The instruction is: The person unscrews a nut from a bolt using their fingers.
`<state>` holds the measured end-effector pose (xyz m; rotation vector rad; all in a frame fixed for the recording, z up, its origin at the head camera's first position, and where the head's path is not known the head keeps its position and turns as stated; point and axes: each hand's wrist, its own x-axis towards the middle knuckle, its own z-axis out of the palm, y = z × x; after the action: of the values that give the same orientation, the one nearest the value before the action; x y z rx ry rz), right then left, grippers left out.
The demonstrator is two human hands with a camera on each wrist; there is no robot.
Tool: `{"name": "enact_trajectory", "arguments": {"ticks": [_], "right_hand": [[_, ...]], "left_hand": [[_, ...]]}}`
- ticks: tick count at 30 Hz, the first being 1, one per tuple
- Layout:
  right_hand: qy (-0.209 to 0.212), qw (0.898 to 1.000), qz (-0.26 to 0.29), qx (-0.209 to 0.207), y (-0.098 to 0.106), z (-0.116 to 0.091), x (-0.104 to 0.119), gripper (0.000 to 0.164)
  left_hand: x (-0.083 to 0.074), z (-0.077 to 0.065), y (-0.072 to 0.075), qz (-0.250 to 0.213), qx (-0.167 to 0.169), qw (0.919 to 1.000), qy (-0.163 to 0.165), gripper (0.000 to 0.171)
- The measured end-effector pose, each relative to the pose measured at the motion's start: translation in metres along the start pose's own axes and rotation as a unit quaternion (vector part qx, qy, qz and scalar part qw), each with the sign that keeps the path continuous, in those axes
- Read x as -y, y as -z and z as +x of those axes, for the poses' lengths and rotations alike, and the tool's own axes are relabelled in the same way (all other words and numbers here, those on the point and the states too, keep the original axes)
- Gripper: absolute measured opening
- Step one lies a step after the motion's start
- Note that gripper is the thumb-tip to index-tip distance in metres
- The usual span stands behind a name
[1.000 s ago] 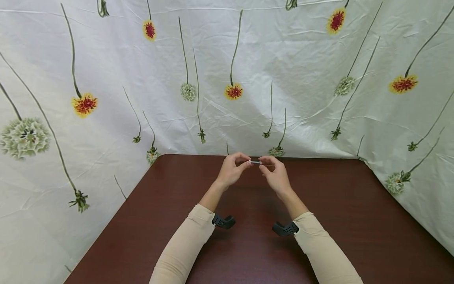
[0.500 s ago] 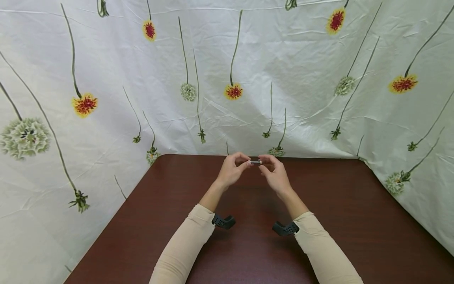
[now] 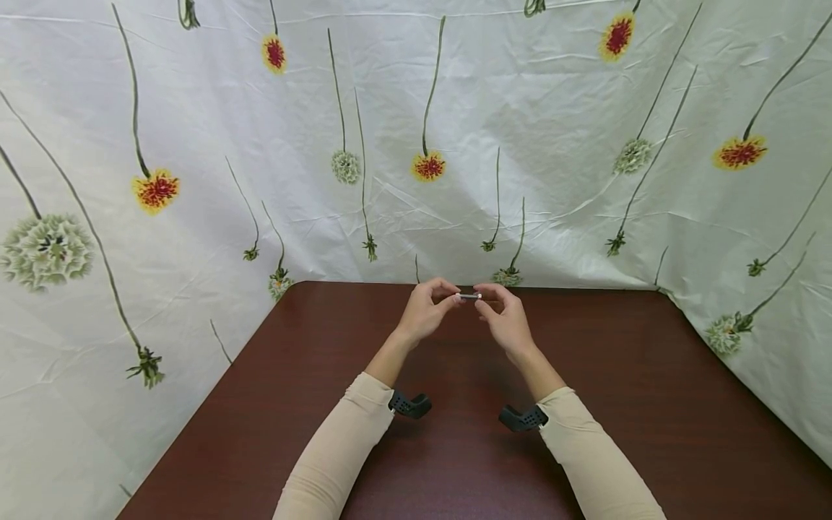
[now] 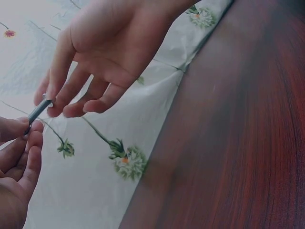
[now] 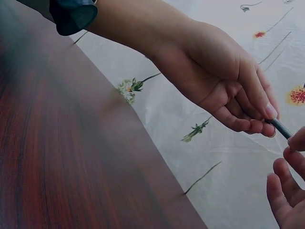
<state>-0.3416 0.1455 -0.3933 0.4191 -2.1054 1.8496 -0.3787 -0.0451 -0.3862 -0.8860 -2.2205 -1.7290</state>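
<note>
A small grey threaded bolt [image 3: 469, 296] is held level above the far edge of the table, between both hands. My left hand [image 3: 419, 318] pinches one end with thumb and fingers. At the other end, thumb and fingertips of my right hand [image 3: 509, 328] hold the bolt beside a bright piece; whether that is a nut or the head I cannot tell. In the left wrist view, the bolt [image 4: 38, 111] slants between the right hand [image 4: 109, 52] and the left hand [image 4: 16, 186]. Threads show on the bolt [image 5: 282, 129] in the right wrist view.
The dark red-brown table [image 3: 468, 462] stretches below both arms. A white flower-print cloth [image 3: 552, 108] hangs behind it and at both sides. Black camera bands [image 3: 411, 406] sit at the wrists, over beige sleeves [image 3: 338, 455].
Both arms stay in place. The bolt's bright right end looks slightly different between frames, with small shifts of the right fingertips.
</note>
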Motion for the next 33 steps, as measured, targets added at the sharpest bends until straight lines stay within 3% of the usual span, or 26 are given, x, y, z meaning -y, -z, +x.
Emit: {"name": "enact_trajectory", "arguments": {"ticks": [4, 12, 18, 23, 28, 33], "right_hand": [[-0.005, 1.000, 0.020, 0.007, -0.0001, 0.0006, -0.0015, 0.038], [-0.006, 1.000, -0.011, -0.012, 0.0009, 0.0012, -0.0020, 0.024], [-0.004, 1.000, 0.015, -0.003, 0.0007, 0.0011, -0.0014, 0.033], [-0.035, 0.999, -0.011, -0.032, -0.0004, 0.0022, -0.0022, 0.031], [-0.031, 0.999, -0.008, -0.023, 0.0009, 0.0026, -0.0040, 0.021], [-0.024, 1.000, 0.010, -0.014, 0.0007, 0.0025, -0.0030, 0.031]], "left_hand": [[0.0009, 0.0004, 0.0000, 0.000, 0.000, 1.0000, 0.002, 0.013], [0.0015, 0.0007, 0.0004, -0.006, 0.003, 1.0000, -0.002, 0.016], [0.0016, 0.0006, 0.0003, -0.010, 0.002, 1.0000, -0.001, 0.013], [0.0015, 0.0005, -0.0003, -0.002, 0.002, 1.0000, 0.000, 0.014], [0.0025, 0.0002, -0.0005, -0.002, 0.002, 1.0000, 0.001, 0.017], [0.0025, 0.0009, -0.0007, -0.006, 0.000, 1.0000, 0.002, 0.013]]}}
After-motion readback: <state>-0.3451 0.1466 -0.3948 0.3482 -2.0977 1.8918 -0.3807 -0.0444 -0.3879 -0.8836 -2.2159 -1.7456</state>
